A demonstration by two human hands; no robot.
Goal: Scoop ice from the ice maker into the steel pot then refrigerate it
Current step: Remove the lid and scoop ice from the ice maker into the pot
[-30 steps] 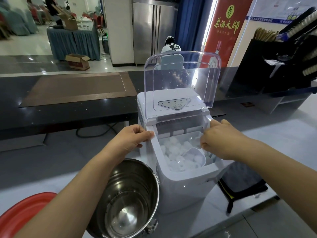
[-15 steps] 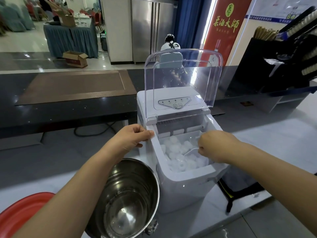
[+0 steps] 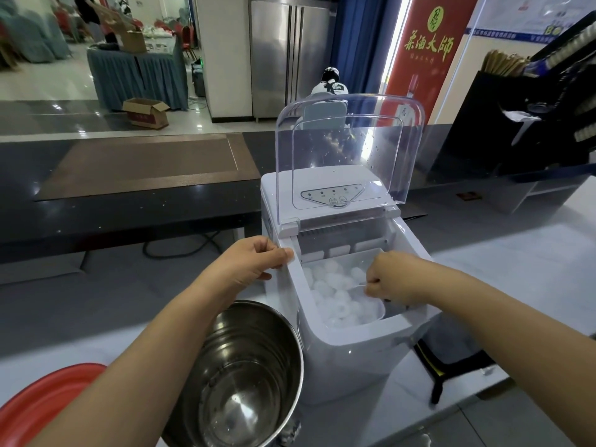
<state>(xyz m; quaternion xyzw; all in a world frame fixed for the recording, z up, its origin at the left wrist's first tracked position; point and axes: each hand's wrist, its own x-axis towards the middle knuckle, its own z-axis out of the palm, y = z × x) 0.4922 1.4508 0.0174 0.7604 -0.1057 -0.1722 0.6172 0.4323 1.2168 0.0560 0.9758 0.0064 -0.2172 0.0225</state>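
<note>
I count one ice maker [image 3: 348,366] with one clear lid [image 3: 348,150], one steel pot [image 3: 258,343], one clear scoop [image 3: 371,304] and two hands, left hand [image 3: 251,262] and right hand [image 3: 396,279]. The ice pieces [image 3: 335,285] are too heaped to count. Near left is one red basin [image 3: 42,404]; far left, one cardboard box [image 3: 146,112].
</note>
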